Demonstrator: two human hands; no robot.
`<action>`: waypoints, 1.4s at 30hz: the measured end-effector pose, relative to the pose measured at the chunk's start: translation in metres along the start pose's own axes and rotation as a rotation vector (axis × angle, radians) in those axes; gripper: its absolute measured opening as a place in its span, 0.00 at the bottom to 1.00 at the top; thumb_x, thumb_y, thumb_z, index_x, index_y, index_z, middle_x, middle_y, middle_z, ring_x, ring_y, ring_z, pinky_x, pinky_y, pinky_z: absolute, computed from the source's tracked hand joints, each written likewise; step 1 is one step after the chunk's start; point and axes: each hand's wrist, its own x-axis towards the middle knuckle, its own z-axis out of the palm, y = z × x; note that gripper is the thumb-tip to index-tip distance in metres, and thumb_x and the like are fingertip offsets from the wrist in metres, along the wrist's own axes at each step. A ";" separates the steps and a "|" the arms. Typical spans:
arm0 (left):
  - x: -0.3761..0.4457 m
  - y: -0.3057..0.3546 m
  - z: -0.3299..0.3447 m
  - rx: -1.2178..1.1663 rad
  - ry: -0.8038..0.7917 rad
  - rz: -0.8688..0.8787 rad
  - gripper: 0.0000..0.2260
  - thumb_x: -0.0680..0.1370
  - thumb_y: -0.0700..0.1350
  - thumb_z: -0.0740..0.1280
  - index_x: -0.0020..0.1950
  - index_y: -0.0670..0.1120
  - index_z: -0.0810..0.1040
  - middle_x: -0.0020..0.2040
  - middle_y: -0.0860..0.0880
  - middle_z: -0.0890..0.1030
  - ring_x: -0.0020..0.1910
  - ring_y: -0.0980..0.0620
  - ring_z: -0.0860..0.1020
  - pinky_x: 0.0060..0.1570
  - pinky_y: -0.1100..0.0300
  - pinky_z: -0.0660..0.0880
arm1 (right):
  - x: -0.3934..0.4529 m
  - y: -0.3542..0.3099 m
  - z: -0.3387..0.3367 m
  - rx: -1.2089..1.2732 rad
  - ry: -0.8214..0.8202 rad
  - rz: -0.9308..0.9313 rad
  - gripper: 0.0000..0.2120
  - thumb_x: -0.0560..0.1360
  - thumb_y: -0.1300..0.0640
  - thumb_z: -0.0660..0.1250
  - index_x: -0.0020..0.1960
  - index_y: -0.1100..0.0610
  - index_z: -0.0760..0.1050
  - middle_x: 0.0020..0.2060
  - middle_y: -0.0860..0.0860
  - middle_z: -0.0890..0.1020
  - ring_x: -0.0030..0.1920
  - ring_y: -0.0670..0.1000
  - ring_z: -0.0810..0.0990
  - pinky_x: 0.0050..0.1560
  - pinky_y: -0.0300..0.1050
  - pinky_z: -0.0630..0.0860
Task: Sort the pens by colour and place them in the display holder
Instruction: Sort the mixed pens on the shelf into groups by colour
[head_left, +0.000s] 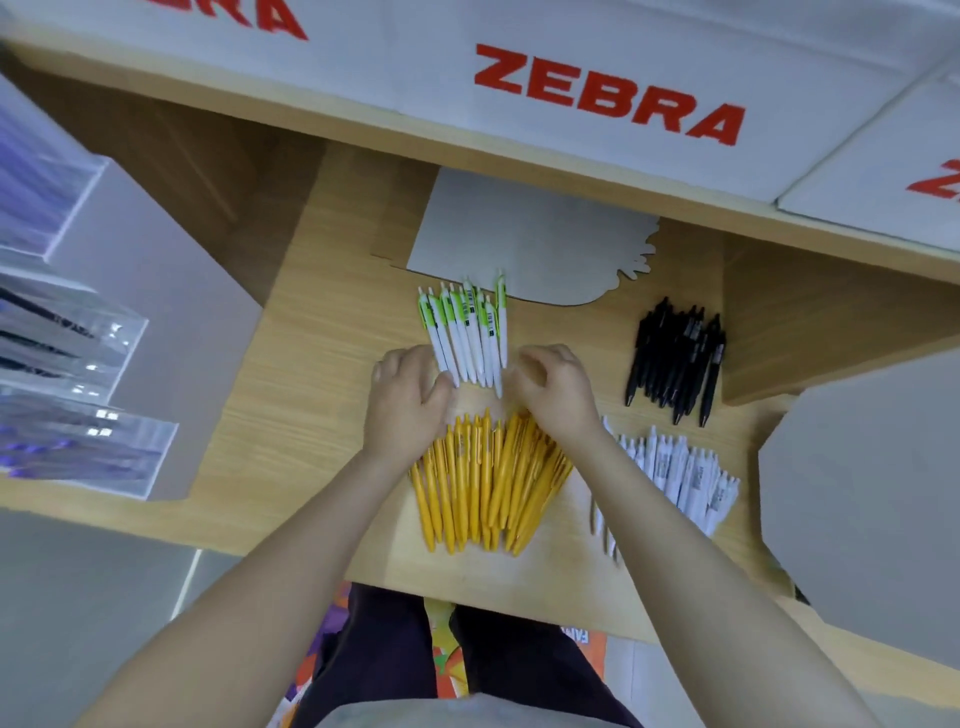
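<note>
- My left hand sits at the near ends of the green-and-white pens, fingers curled and thumb against the leftmost tips; whether I actually pinch one I cannot tell.
- My right hand is at the other side of that same bunch, fingers bent inward toward the tips; I cannot tell if it has hold of any pen.
- The green-and-white pens lie side by side on the wooden surface, clips pointing away from me, their far ends reaching the edge of a grey card.
- The yellow pens are fanned out just below my hands, partly under my wrists.
- The white pens lie in a row to the right of the yellow ones, beside my right forearm.
- The black pens make a separate pile further right, well apart from the green group.
- Clear acrylic display holders stand at the left, stepped in tiers, their contents blurred.
</note>
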 end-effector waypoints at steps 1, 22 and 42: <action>0.012 0.004 -0.003 -0.084 -0.022 -0.079 0.22 0.80 0.48 0.64 0.72 0.43 0.71 0.67 0.42 0.73 0.67 0.44 0.69 0.62 0.57 0.64 | 0.012 -0.006 -0.001 0.057 0.011 0.048 0.10 0.78 0.60 0.67 0.54 0.66 0.79 0.48 0.57 0.77 0.50 0.51 0.72 0.49 0.39 0.65; 0.087 0.008 -0.011 -0.482 -0.251 -0.428 0.08 0.77 0.46 0.73 0.53 0.45 0.82 0.53 0.45 0.84 0.52 0.47 0.82 0.57 0.52 0.78 | 0.064 -0.043 0.049 0.487 -0.080 0.303 0.11 0.79 0.61 0.65 0.58 0.59 0.81 0.48 0.51 0.84 0.45 0.44 0.81 0.39 0.26 0.73; 0.080 -0.007 -0.030 -0.870 -0.379 -0.461 0.08 0.77 0.37 0.71 0.56 0.38 0.80 0.44 0.44 0.84 0.42 0.48 0.82 0.44 0.56 0.81 | 0.051 -0.087 0.056 0.903 -0.099 0.587 0.05 0.79 0.66 0.64 0.48 0.66 0.77 0.41 0.60 0.82 0.39 0.51 0.82 0.41 0.41 0.81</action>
